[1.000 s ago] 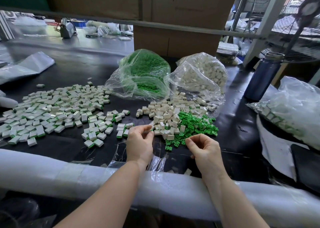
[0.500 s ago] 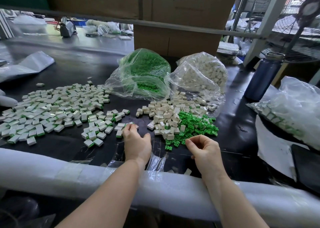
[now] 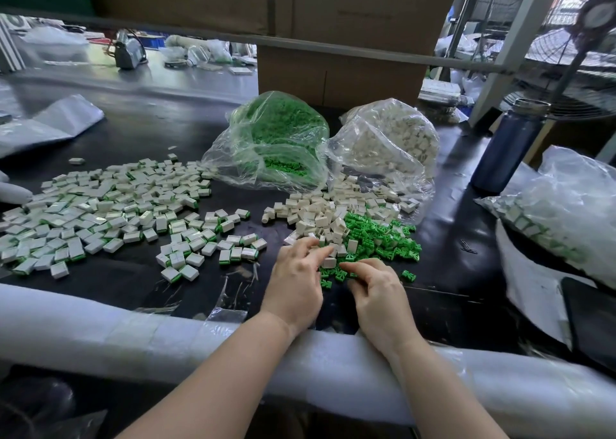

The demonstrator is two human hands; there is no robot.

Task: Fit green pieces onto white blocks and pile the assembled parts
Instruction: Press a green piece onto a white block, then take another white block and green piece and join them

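While your left hand (image 3: 295,285) reaches into the near edge of the white blocks (image 3: 320,215), its fingers lie loosely spread over one block, and I cannot tell if they grip it. Your right hand (image 3: 376,292) curls over the green pieces (image 3: 380,238) (whether it holds one I cannot tell). Assembled parts (image 3: 100,218) lie spread at the left on the black table (image 3: 133,138).

green pieces (image 3: 376,238) bright green | white blocks (image 3: 316,215) off-white | table (image 3: 150,132) black | bottle (image 3: 506,148) dark blue
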